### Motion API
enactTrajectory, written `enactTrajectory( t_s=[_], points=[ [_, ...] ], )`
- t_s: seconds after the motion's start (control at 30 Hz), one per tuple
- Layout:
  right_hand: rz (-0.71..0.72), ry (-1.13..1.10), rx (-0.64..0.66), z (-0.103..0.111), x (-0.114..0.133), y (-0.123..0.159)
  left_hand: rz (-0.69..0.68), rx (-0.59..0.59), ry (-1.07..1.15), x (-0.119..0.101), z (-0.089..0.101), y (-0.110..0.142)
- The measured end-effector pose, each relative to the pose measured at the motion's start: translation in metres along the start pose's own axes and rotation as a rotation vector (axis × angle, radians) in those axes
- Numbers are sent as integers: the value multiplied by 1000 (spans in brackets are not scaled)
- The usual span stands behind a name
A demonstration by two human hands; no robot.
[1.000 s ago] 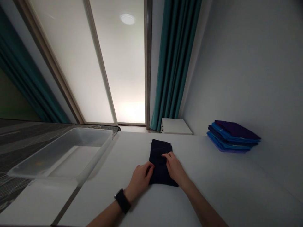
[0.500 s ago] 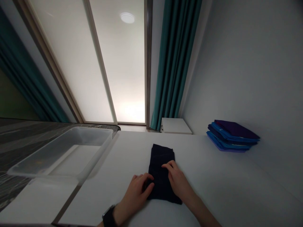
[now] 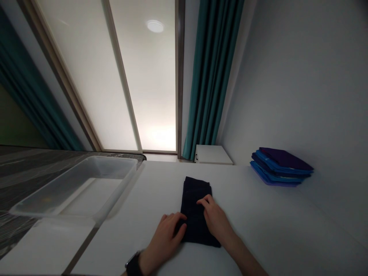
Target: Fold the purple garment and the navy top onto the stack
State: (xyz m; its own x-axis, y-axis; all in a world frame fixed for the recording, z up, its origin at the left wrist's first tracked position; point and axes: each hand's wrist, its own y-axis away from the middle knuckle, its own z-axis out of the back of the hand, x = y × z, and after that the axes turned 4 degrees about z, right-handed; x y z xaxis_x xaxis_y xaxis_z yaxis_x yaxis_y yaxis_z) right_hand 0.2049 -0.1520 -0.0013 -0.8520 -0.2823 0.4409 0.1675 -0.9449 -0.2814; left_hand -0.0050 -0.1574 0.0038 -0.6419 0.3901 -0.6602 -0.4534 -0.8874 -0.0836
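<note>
Translucent tub (image 3: 112,167) shows white inside; left fingers (image 3: 176,217) and right fingers (image 3: 207,199) touch navy cloth (image 3: 191,207), can't tell if gripped.

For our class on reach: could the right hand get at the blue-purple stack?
Likely yes: the right hand touches the dark cloth, and nothing visible stands between that hand and the stack.

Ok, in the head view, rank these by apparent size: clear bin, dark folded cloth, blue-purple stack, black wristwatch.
1. Clear bin
2. Dark folded cloth and blue-purple stack: too alike to rank, cloth partly covered
3. Black wristwatch
</note>
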Motion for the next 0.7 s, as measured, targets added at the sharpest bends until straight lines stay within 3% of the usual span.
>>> enactTrajectory(
  t_s=[0.37,0.57,0.7],
  points=[
    [43,-175,-28,6,-9,5,-45,9,-14,0,4,1],
    [-17,-122,74,5,-10,-4,5,-11,-132,-3,-2,-4],
    [-24,-42,82,3,-10,-7,-127,-99,-264,0,0,-8]
  ],
)
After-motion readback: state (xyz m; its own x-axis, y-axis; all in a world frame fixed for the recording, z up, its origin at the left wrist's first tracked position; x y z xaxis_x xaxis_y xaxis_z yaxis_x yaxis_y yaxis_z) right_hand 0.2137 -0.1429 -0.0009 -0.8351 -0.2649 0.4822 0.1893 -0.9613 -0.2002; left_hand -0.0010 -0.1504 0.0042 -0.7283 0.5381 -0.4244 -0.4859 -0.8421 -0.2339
